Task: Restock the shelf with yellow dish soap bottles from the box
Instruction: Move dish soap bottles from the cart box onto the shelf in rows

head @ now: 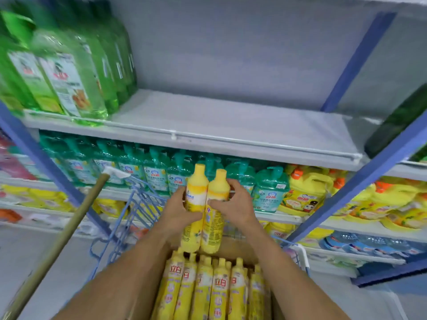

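Clasping two partly hidden yellow bottles (196,188)

The packed yellow bottles (219,282) carry the red characters 立白 near the top of their labels, clearest on two of them. The teal pump bottles (155,179) show a short red brand mark under a round blue logo, possibly 白猫, though blur prevents certainty. Print on the raised yellow bottles (196,188) and the green bottles (62,82) is illegible.
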